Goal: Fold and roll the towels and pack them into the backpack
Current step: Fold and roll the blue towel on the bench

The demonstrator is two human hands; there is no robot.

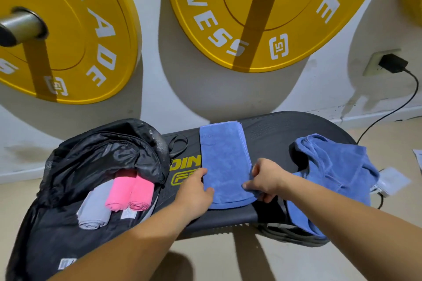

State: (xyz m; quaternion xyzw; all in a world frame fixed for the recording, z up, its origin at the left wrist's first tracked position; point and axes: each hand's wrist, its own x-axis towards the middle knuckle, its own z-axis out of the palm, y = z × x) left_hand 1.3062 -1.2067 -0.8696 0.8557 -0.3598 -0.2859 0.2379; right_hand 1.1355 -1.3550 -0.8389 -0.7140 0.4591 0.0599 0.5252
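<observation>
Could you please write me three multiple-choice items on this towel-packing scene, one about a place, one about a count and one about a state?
1. Where do the rolled pink towels lie?
A. In the open backpack
B. On the floor
C. On the black bench

2. How many rolled towels show in the backpack?
A. One
B. Three
C. Five

3. What state is the blue towel under the hands in?
A. Fully rolled
B. Crumpled in a heap
C. Folded into a flat strip

Answers:
1 A: both pink rolls sit inside the backpack's open mouth, beside the grey towel.
2 B: two pink rolls and one grey one are visible.
3 C: it lies flat and long on the bench, with the left hand and right hand at its near end; the other blue towel is the crumpled one.
</observation>
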